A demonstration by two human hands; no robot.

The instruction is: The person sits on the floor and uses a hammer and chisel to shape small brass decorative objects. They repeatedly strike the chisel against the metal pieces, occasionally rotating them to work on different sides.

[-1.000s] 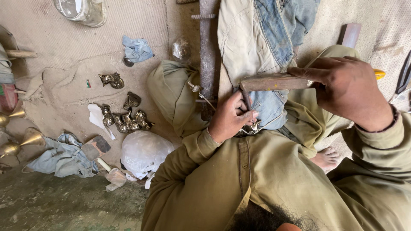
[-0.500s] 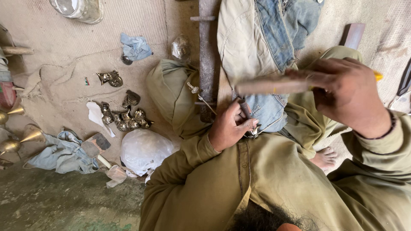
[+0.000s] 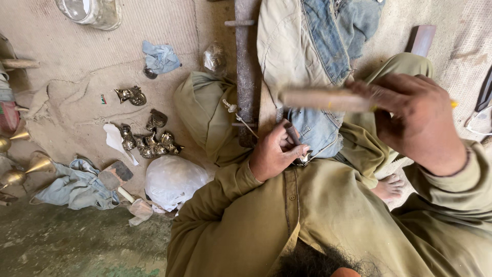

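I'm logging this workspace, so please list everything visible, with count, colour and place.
Small cast brass pieces: several, dull gold, on the ground mat at left.
Brass cones: three, gold, far left edge.
White plastic bag: one, near the left elbow.
Blue crumpled rags: two, lower left and upper centre.
Glass jar: one, clear, top left.
Denim cloth: one, blue, over the lap.
Wooden-handled tool: one, tan, in the right hand.
Left hand: pinches a small metal piece.
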